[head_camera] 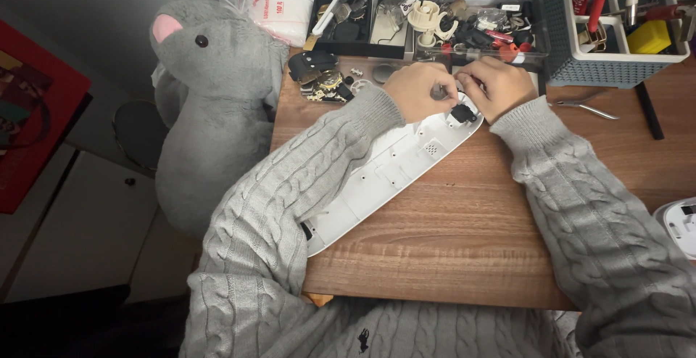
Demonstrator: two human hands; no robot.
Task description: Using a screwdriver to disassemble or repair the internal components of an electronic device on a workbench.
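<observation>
Head view, two hands, one white casing

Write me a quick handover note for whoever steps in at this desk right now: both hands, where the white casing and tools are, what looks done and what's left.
Left hand: closed at the far end of the long white plastic casing, apparently pinching something small; what it is cannot be told.
Right hand: beside it, fingers curled over the small black part seated in that end.
The casing lies diagonally on the wooden desk, open side up, inside exposed.
Metal pliers lie on the desk to the right; grey tool basket behind them.
Done: casing opened.
Left: the black part is likely still being worked; nothing closed up.
</observation>
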